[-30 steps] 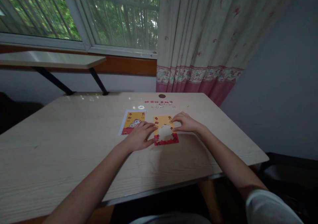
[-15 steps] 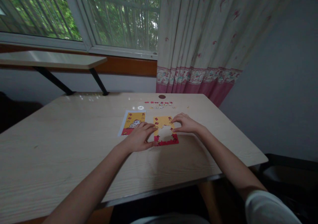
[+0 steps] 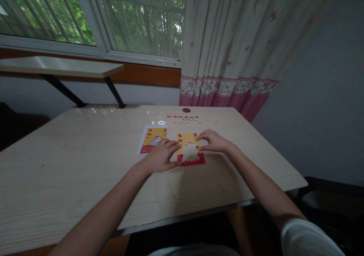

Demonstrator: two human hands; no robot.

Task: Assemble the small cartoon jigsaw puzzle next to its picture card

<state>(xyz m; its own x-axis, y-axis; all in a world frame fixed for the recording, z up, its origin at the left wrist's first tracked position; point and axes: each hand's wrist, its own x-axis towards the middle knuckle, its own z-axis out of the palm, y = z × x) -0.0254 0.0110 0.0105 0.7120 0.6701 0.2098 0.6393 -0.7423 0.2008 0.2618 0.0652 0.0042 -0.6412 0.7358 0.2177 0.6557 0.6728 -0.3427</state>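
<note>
A partly assembled jigsaw puzzle, yellow above and red below, lies flat on the table with an open gap in its middle. Along its left edge, my left hand grips with fingertips high and thumb near the lower corner. My right hand holds the opposite edge, its thumb and curved fingers set apart against the side. Left of the puzzle is a reference picture of a white cartoon animal on yellow and red, partly covered by my left hand.
Loose red puzzle pieces form a row behind the puzzle, with pale pieces in front of them. One small piece lies apart at right. A brown disc is at the table's back edge; a raised shelf stands at back left.
The whole view has shifted slightly. Both hands keep their places at the puzzle's edges, and the puzzle looks the same.
</note>
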